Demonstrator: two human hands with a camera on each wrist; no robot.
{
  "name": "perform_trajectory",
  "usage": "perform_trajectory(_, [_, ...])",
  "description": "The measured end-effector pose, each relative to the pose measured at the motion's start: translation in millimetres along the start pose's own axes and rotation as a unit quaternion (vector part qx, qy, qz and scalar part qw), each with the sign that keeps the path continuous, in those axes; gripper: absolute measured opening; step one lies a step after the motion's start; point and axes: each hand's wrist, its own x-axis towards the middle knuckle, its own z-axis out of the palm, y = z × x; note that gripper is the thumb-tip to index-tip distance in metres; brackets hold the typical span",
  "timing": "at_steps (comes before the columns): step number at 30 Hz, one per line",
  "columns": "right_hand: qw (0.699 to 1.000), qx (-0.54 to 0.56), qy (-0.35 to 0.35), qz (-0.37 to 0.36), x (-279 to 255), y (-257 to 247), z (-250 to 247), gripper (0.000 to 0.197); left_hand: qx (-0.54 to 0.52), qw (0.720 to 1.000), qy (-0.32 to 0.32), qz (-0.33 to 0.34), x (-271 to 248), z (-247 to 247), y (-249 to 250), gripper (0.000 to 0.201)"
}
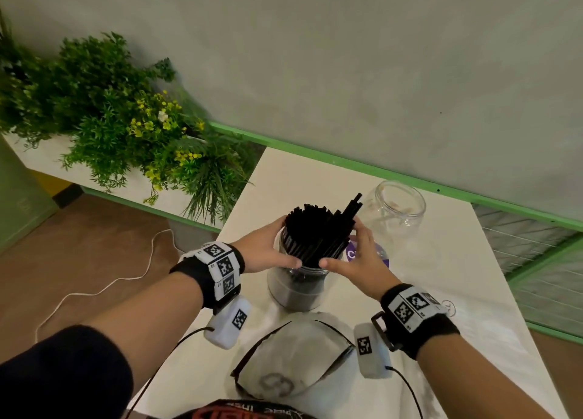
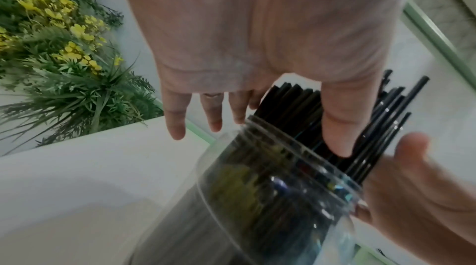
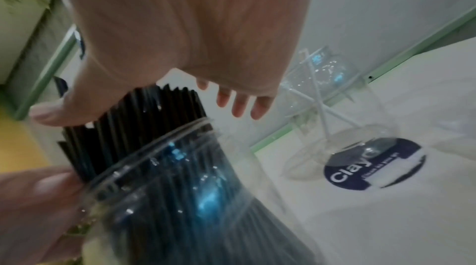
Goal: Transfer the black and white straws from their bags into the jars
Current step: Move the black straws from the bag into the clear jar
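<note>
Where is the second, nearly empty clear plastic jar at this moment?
In the head view the nearly empty clear plastic jar stands at the table's far right, near the green wall rail, just beyond the clear jar of black straws that both hands flank.

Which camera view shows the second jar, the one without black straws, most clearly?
The head view: the second jar appears whole and sharp behind the right hand. The right wrist view shows it blurred, with a few white straws inside. The left wrist view does not show it.
</note>
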Motion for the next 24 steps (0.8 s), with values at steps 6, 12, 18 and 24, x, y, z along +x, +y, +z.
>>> perform_trajectory(6, [0.993,0.01,-0.11,0.03,17,10,4,0.106,-0.037,0.999,0.011,0.003,5,9,18,0.089])
perform_trajectory(12, [0.99,0.08,-0.115,-0.011,24,-6,8,0.102,-0.041,0.998,0.051,0.011,15,14,31,0.102])
perform_trajectory(18, [0.986,0.149,0.012,-0.079,17,-16,21,0.113,-0.119,0.992,0.028,0.009,13,8,34,0.095])
perform_trajectory(24, [0.993,0.032,0.094,-0.062,8,-10,20,0.117,-0.098,0.992,0.078,0.009,5,4,24,0.074])
